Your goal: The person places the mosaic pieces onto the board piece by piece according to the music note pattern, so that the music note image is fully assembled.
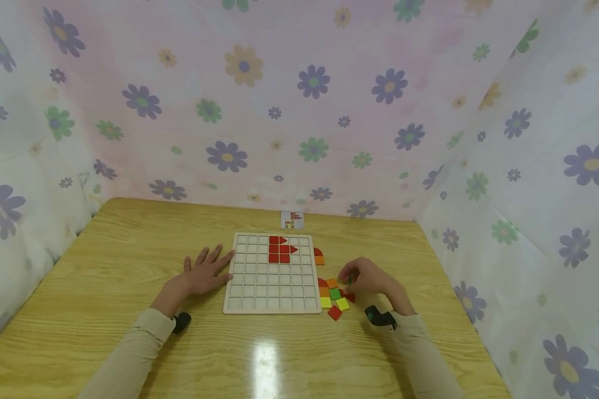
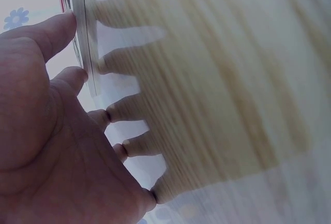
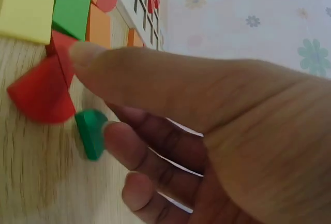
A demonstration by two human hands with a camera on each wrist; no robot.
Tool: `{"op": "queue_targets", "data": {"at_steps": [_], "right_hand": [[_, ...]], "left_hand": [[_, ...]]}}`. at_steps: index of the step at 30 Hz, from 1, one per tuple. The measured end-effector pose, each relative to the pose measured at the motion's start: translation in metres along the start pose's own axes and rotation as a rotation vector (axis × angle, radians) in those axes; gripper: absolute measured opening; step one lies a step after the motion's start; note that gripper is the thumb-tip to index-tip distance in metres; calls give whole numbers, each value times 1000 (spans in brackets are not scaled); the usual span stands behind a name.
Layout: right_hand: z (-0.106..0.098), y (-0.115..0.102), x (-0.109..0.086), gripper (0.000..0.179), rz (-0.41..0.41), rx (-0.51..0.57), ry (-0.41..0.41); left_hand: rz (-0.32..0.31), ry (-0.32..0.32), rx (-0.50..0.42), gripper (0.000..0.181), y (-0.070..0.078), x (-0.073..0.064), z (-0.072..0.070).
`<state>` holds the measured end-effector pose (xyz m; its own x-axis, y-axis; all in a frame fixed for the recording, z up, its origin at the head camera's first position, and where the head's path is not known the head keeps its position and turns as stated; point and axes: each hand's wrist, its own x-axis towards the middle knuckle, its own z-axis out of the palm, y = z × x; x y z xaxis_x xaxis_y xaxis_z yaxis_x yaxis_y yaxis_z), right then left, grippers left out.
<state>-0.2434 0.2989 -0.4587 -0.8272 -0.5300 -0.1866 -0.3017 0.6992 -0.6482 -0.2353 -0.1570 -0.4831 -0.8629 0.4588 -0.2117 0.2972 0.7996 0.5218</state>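
Note:
My left hand [image 1: 203, 272] lies with fingers spread at the left edge of the white grid board [image 1: 249, 303]; thumb and index finger touch its side. In the left wrist view, the left hand [image 2: 62, 120] meets the board's edge [image 2: 83, 32]. On the board, red pieces [image 1: 279, 253] fill several upper cells. My right hand [image 1: 369, 277] hovers at the loose pieces, thumb and fingers apart. In the right wrist view, the right hand's thumb [image 3: 119, 71] is by a red rounded piece [image 3: 44, 92]; a fingertip is close beside a dark green piece [image 3: 91, 131]. The index fingertip is hidden.
Loose pieces lie right of the board: a green square [image 1: 334, 294], yellow square [image 1: 342, 303], red square [image 1: 335, 313] and orange piece [image 1: 332, 283]. A pattern card [image 1: 292, 220] is behind the board. Flowered cloth [image 1: 314, 149] encloses the wooden table [image 1: 204, 354].

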Motion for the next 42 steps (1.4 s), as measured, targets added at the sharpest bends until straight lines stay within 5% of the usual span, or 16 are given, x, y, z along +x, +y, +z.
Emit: {"op": "queue_targets", "data": {"at_steps": [13, 29, 35, 42], "right_hand": [[11, -7, -4, 20, 14, 29, -38], [28, -22, -11, 16, -151, 94, -169], [30, -20, -10, 13, -91, 76, -115], [30, -9, -5, 8, -24, 50, 51]], "left_hand": [[-3, -1, -3, 70, -1, 0, -1], [-7, -3, 4, 70, 1, -1, -3], [-5, -5, 2, 69, 2, -1, -3], [3, -5, -25, 70, 0, -2, -3]]}}
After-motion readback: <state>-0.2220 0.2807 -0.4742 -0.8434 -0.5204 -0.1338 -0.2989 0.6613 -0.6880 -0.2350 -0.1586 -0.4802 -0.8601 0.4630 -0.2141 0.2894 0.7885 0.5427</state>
